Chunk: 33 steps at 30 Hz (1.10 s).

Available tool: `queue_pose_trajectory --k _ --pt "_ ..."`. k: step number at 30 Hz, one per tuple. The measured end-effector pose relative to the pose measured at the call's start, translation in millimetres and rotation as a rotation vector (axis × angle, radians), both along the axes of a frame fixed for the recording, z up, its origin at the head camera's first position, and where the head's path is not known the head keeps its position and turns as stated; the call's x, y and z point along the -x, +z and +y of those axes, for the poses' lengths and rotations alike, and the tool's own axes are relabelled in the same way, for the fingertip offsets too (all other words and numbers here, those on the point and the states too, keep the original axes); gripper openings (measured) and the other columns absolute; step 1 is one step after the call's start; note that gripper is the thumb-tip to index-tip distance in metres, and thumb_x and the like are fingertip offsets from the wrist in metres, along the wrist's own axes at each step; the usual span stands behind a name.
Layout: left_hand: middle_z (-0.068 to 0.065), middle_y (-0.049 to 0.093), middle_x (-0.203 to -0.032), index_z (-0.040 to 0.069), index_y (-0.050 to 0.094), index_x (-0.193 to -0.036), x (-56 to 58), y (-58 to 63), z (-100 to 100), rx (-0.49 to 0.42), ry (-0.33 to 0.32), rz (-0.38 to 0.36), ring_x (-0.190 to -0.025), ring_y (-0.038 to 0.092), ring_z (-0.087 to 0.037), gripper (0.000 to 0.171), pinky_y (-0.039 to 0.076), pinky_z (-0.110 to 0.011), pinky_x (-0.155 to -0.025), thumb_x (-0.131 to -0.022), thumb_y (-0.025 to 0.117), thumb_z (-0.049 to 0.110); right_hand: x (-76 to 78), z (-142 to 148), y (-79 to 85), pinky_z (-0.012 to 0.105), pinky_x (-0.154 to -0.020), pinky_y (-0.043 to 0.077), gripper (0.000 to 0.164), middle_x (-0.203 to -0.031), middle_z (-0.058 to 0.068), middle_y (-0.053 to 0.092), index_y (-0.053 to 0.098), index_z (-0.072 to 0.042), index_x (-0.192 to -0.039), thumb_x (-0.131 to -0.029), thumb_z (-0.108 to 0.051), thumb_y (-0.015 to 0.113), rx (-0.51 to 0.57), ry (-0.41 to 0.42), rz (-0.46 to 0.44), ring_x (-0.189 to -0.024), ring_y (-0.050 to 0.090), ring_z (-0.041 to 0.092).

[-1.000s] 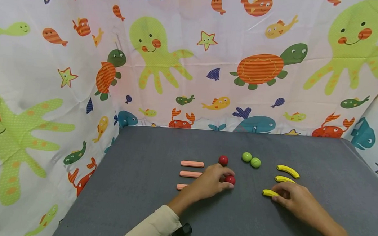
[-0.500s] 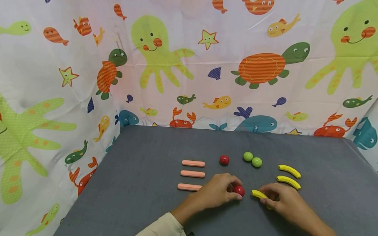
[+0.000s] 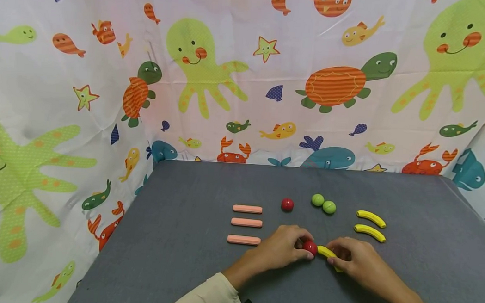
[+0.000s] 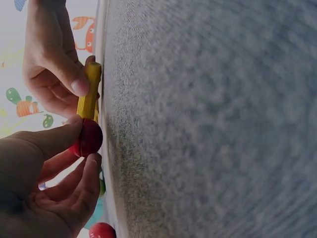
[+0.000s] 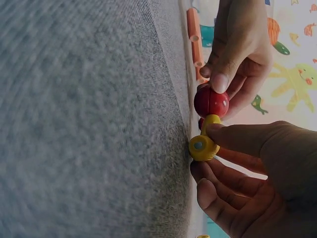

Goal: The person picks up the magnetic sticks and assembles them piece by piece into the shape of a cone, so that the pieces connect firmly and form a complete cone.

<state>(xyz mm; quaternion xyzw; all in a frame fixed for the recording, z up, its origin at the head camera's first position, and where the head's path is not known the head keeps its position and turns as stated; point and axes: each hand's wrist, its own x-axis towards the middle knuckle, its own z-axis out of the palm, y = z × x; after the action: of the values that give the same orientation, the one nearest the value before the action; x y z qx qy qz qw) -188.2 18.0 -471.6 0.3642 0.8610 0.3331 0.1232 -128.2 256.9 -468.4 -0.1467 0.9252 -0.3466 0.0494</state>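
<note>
In the head view my left hand pinches a glossy red ball between thumb and fingers. My right hand pinches a curved yellow rod, one end of which meets the ball. Seen from the left wrist, the rod stands against the ball, with the left thumb at the joint. A small silvery disc sits in the rod's free end in the right wrist view. Part of the rod is hidden behind the right fingers. Both pieces are held close over the grey table.
Several pieces lie on the grey table: three straight pink rods left of the hands, another red ball, two green balls, and two curved yellow rods at the right. A sea-animal curtain hangs behind.
My left hand has carried the red ball right and nearer, away from the other red ball. My right hand has brought the yellow rod left, and its end now meets the ball.
</note>
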Motion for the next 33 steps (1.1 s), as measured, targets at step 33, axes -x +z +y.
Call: queue_pose_trajectory --k 33 --pt "0.01 0.067 -0.096 0.013 0.077 -0.112 -39.2 6.6 -21.3 -0.083 0.073 -0.076 -0.083 0.058 0.007 0.026 0.049 -0.013 -0.075 -0.093 0.085 0.029 15.3 -23.2 7.7 0.023 -0.067 0.052 0.031 -0.116 -0.001 0.071 0.076 -0.014 -0.125 -0.095 -0.016 0.08 -0.03 0.098 0.084 -0.079 0.057 -0.001"
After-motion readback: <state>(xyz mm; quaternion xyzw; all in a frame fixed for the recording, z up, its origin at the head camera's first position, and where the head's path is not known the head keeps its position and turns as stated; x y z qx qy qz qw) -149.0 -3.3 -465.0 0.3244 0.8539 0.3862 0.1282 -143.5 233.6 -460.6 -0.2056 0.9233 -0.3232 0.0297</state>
